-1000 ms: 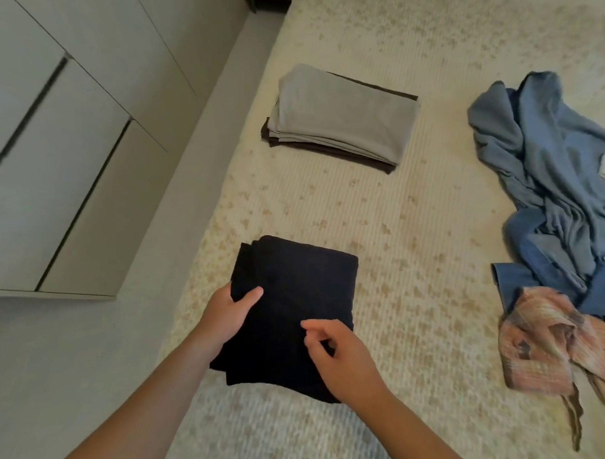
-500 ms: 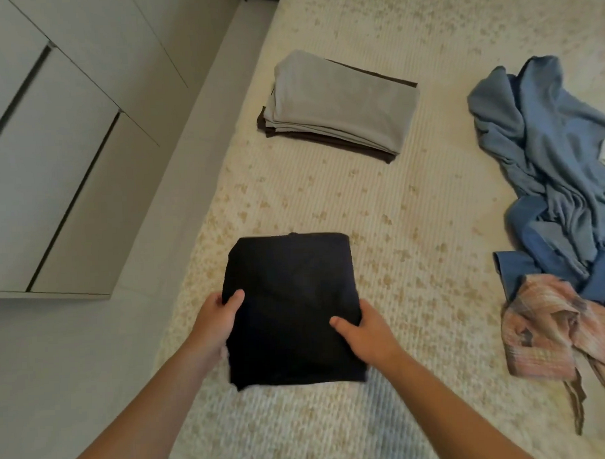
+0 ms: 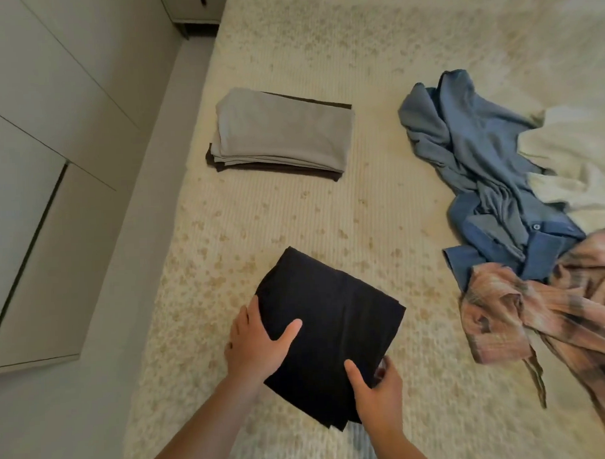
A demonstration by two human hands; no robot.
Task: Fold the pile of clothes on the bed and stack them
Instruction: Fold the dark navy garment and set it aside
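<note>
A folded black garment [image 3: 335, 327] is near the bed's front edge, held in both hands. My left hand [image 3: 255, 344] grips its left edge, thumb on top and fingers underneath. My right hand [image 3: 377, 393] holds the near right corner, thumb on top. Farther back lies a stack of folded clothes [image 3: 280, 134], a grey piece on top of a dark brown one. At the right, unfolded, lie a blue shirt [image 3: 480, 168] and a pink plaid shirt [image 3: 544, 313].
The bed [image 3: 293, 216] has a cream cover with tan speckles. A pale garment [image 3: 576, 158] lies at the far right behind the blue shirt. White wardrobe doors [image 3: 35, 170] and a strip of floor [image 3: 130, 235] run along the bed's left side.
The black garment has been turned clockwise and shifted to the right. My left hand moved further onto its left edge and my right hand slid to its near right corner.
</note>
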